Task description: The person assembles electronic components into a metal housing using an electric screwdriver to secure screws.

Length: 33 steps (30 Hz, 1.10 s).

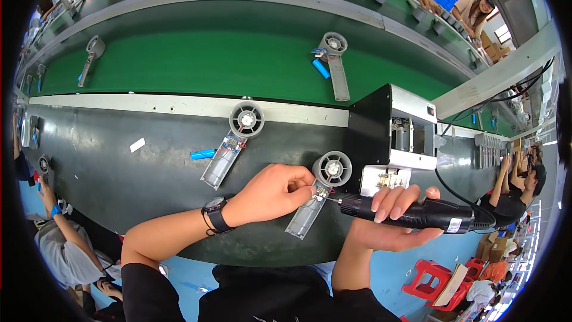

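Observation:
A grey handheld fan half (pixel 302 217) lies on the bench before me, its round fan head at the far end and its handle open toward me. A small circuit board (pixel 322 193) sits near the neck, with red wires running to the head. The bent fingers of my left hand (pixel 275 191) are closed at the neck, pinching by the board; the exact grip is partly hidden. My right hand (pixel 390 217) is wrapped round a black electric screwdriver (pixel 438 214), held nearly level. Its thin bit points left, its tip beside the board.
Another open fan (pixel 221 164) lies farther left with a blue battery cell (pixel 203 154). Behind the bench, a green conveyor (pixel 196 53) carries more fans (pixel 338 77). A black-and-silver screw feeder (pixel 387 131) stands to the right, near the screwdriver's cable. Co-workers (pixel 71 241) sit on both sides.

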Each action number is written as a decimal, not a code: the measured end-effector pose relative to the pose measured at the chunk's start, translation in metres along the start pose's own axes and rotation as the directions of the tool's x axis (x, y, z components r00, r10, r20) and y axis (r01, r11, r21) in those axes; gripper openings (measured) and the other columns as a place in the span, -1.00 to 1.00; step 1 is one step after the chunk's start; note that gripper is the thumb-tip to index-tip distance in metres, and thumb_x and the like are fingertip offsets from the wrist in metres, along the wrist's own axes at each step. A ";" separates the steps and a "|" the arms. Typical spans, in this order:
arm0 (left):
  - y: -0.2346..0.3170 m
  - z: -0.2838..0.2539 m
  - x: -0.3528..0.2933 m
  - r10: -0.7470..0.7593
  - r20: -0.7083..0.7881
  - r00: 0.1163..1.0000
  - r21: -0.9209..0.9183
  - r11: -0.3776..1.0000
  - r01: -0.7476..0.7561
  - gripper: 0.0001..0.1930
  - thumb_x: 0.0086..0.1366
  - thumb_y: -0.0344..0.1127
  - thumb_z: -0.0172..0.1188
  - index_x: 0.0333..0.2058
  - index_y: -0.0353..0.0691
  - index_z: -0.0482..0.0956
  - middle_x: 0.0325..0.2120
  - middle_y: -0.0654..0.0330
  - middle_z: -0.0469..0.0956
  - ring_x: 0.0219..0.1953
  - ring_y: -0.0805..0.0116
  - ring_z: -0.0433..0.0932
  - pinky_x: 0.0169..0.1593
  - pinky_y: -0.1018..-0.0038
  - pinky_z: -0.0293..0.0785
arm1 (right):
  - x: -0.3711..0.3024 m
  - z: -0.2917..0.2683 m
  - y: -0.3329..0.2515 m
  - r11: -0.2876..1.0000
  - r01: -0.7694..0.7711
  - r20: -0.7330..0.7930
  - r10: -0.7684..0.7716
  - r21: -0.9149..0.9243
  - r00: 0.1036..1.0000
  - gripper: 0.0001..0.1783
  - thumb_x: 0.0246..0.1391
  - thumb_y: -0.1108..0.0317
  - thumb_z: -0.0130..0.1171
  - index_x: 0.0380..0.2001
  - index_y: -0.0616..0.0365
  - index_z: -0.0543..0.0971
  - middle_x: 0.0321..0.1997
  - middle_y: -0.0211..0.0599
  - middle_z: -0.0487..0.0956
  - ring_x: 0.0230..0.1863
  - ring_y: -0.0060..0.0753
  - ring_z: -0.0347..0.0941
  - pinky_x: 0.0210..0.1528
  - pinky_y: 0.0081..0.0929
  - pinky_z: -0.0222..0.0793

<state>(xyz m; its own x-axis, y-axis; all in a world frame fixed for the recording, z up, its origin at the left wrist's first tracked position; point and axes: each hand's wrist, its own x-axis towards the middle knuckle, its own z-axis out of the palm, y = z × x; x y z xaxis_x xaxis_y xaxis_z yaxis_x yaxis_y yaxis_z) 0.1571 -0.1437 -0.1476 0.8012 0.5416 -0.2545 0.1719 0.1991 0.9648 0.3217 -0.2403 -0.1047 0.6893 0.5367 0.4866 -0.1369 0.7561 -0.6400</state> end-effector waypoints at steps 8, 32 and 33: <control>0.000 0.000 0.000 0.006 -0.013 1.000 -0.001 1.000 -0.006 -0.87 0.29 -0.41 0.20 -0.31 -0.38 0.55 -0.54 0.27 0.56 -0.49 0.64 0.41 -0.43 0.58 0.30 | 0.000 -0.002 0.002 1.000 0.007 0.016 -0.007 -0.028 1.000 -0.32 0.32 -0.27 -0.18 0.09 0.16 0.28 -0.54 -0.37 0.33 -0.69 -0.56 0.24 -0.59 -0.55 0.25; 0.000 0.003 0.001 0.053 -0.080 0.995 0.219 0.975 -0.035 -0.88 0.19 -0.41 0.24 -0.37 -0.36 0.56 -0.56 0.13 0.64 -0.54 0.42 0.58 -0.40 0.46 0.47 | -0.020 0.001 0.012 0.978 0.098 0.231 -0.054 -0.186 0.972 -0.22 0.12 -0.37 0.05 -0.02 0.16 0.20 -0.57 -0.27 0.45 -0.70 -0.37 0.40 -0.60 -0.40 0.46; 0.002 0.004 0.001 0.048 -0.079 0.996 0.223 0.974 -0.029 -0.88 0.19 -0.41 0.24 -0.37 -0.36 0.55 -0.56 0.12 0.63 -0.54 0.40 0.58 -0.40 0.45 0.47 | -0.021 0.000 0.012 0.980 0.102 0.257 -0.056 -0.171 0.965 -0.22 0.12 -0.36 0.07 -0.03 0.16 0.20 -0.55 -0.27 0.46 -0.69 -0.37 0.41 -0.59 -0.40 0.48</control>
<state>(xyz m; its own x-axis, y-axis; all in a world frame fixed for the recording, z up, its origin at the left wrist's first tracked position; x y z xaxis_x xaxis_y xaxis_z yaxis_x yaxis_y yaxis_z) 0.1607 -0.1456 -0.1456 0.7608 0.6131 -0.2127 0.2722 -0.0040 0.9622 0.3058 -0.2426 -0.1225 0.4902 0.5716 0.6580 0.0580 0.7319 -0.6790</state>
